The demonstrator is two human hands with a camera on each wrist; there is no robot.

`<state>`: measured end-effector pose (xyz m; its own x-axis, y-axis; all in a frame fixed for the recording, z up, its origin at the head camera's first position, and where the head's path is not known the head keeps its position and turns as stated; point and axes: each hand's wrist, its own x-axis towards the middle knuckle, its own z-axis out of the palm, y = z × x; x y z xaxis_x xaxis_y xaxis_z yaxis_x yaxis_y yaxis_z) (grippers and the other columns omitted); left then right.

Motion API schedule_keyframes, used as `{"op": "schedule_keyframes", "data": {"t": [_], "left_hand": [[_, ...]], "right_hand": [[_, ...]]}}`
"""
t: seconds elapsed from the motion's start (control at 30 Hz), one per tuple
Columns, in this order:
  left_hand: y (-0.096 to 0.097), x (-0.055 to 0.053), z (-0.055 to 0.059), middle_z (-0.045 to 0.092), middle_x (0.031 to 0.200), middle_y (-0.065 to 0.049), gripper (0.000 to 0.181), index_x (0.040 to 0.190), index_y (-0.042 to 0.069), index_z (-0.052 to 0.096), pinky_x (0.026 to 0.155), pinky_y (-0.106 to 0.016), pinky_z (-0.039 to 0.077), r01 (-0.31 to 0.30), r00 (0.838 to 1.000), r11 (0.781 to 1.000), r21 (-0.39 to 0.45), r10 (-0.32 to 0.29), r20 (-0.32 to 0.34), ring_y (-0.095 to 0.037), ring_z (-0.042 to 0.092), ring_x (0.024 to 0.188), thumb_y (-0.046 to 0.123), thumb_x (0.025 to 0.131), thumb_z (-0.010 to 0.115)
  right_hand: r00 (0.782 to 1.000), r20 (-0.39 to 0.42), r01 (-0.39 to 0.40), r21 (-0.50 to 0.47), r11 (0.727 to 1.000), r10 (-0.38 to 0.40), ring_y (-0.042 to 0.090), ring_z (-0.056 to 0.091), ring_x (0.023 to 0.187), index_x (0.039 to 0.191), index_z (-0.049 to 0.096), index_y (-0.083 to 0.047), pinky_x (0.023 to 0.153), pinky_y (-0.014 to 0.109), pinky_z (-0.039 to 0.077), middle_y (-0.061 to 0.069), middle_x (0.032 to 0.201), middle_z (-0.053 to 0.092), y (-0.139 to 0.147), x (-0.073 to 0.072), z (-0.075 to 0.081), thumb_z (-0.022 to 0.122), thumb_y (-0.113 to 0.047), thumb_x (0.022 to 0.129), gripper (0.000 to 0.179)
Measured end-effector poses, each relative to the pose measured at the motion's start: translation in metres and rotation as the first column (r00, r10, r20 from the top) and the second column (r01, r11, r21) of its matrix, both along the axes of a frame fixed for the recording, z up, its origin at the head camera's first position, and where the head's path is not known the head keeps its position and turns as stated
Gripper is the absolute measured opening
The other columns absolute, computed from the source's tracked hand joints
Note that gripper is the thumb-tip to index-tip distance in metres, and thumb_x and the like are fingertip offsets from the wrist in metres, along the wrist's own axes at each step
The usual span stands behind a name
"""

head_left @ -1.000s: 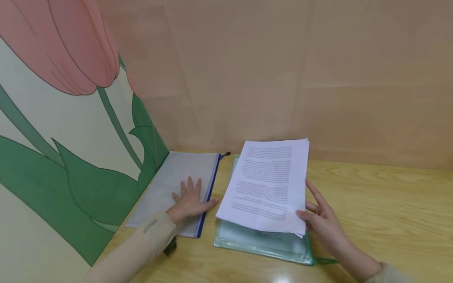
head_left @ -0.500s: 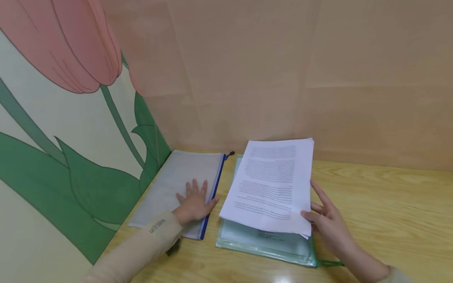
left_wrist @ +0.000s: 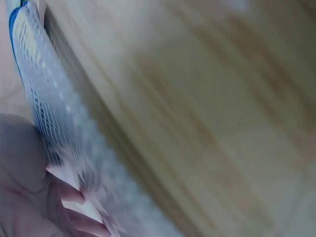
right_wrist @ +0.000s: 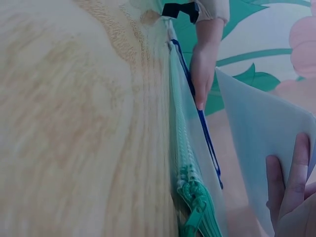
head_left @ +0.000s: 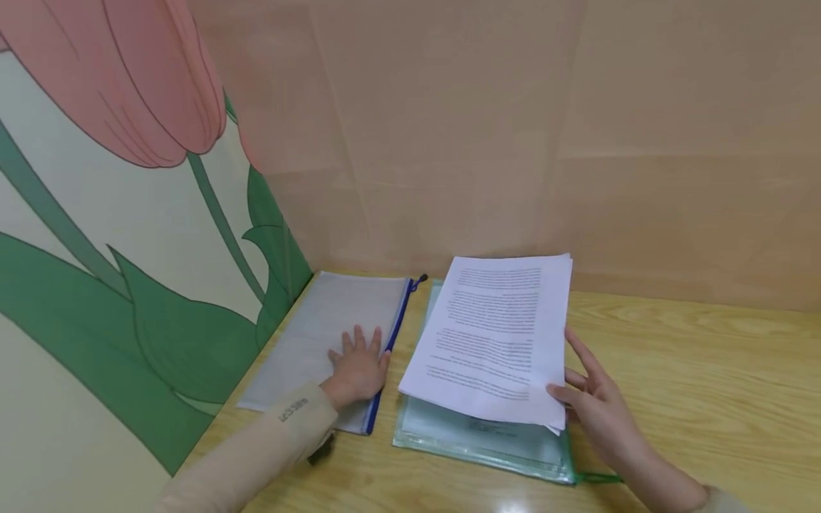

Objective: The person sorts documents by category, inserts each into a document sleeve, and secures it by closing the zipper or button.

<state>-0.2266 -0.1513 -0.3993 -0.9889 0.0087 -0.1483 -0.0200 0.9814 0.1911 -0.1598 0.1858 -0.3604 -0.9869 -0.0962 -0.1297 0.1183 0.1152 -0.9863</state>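
Probably light and floppy: the printed paper stack should sag away from a one-edge hold, and loose sheets could slide or crease. Best held low on the long right side, thumb on top, fingers beneath; a second hold opposite would steady it. Right-hand grip is clamped on it just so, near the lower right corner. Stack is tilted above the green zip pouch, apart from it per the right wrist view. Left-hand grip has fingers spread apart on the blue-zipped pouch, likely slick, on the table. Looks: white sheets, dense text blocks, bottom edge gently bowed, lower right corner slightly fanned.
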Motion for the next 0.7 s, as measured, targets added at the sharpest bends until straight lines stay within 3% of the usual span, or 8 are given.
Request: {"op": "schedule_keyframes", "data": {"t": [0.13,0.27,0.43,0.5,0.57,0.6,0.7], "left_hand": [[0.005,-0.002,-0.002,0.023,0.151,-0.034,0.053,0.151,0.010,0.030,0.102,-0.074,0.024,0.008,0.998,0.999,-0.044,-0.011,-0.057,-0.056,0.021,0.137,0.035,0.104,0.030],[0.007,-0.004,-0.004,0.029,0.148,-0.034,0.051,0.150,0.012,0.033,0.102,-0.070,0.030,-0.005,0.997,0.997,-0.072,-0.001,-0.081,-0.055,0.027,0.135,0.032,0.104,0.032],[0.003,-0.004,-0.004,0.037,0.144,-0.033,0.046,0.145,0.012,0.043,0.102,-0.068,0.032,-0.034,0.990,0.999,0.007,0.035,-0.134,-0.053,0.034,0.133,0.030,0.103,0.036],[0.000,-0.003,-0.005,0.042,0.142,-0.031,0.043,0.139,0.010,0.050,0.104,-0.066,0.031,-0.046,0.980,0.994,0.098,0.064,-0.187,-0.051,0.035,0.133,0.028,0.102,0.039],[-0.002,-0.002,-0.007,0.045,0.140,-0.031,0.039,0.132,0.004,0.057,0.108,-0.062,0.029,-0.059,0.963,0.971,0.232,0.116,-0.243,-0.049,0.036,0.134,0.023,0.101,0.042],[-0.004,-0.001,-0.009,0.045,0.140,-0.031,0.037,0.127,0.001,0.060,0.111,-0.060,0.027,-0.064,0.954,0.948,0.313,0.151,-0.260,-0.049,0.034,0.135,0.021,0.100,0.044],[-0.006,0.003,-0.013,0.044,0.140,-0.031,0.031,0.114,-0.005,0.066,0.115,-0.055,0.021,-0.074,0.921,0.837,0.543,0.266,-0.286,-0.048,0.030,0.137,0.014,0.097,0.049]], "right_hand": [[1.000,-0.001,0.002,-0.009,1.000,-0.002,0.012,0.067,0.089,0.154,0.003,-0.039,0.066,0.031,0.056,0.019,0.137,0.051,-0.001,-0.001,-0.001,0.051,0.000,0.095,0.085],[1.000,0.015,0.006,-0.013,1.000,-0.006,0.011,0.067,0.090,0.153,0.002,-0.039,0.068,0.031,0.057,0.022,0.140,0.048,-0.002,-0.002,-0.001,0.048,0.001,0.096,0.084],[1.000,0.027,0.002,-0.014,1.000,-0.002,0.010,0.067,0.091,0.153,0.001,-0.038,0.068,0.031,0.056,0.026,0.142,0.044,-0.004,-0.002,-0.002,0.046,0.001,0.096,0.083],[1.000,0.023,0.003,-0.016,1.000,-0.003,0.010,0.067,0.090,0.154,0.001,-0.038,0.067,0.030,0.056,0.024,0.140,0.047,-0.005,-0.002,-0.003,0.047,0.001,0.097,0.082],[1.000,0.015,0.003,-0.016,1.000,-0.003,0.010,0.067,0.089,0.154,0.002,-0.037,0.067,0.030,0.056,0.022,0.140,0.048,-0.006,-0.001,-0.003,0.048,0.000,0.097,0.082],[1.000,0.010,0.003,-0.021,1.000,-0.003,0.010,0.067,0.089,0.154,0.002,-0.037,0.067,0.030,0.056,0.023,0.140,0.048,-0.007,-0.001,-0.004,0.048,0.000,0.096,0.082],[1.000,-0.007,0.004,-0.035,0.999,-0.004,0.011,0.067,0.087,0.154,0.003,-0.035,0.065,0.031,0.057,0.028,0.141,0.045,-0.010,0.002,-0.007,0.049,0.001,0.096,0.082]]}}
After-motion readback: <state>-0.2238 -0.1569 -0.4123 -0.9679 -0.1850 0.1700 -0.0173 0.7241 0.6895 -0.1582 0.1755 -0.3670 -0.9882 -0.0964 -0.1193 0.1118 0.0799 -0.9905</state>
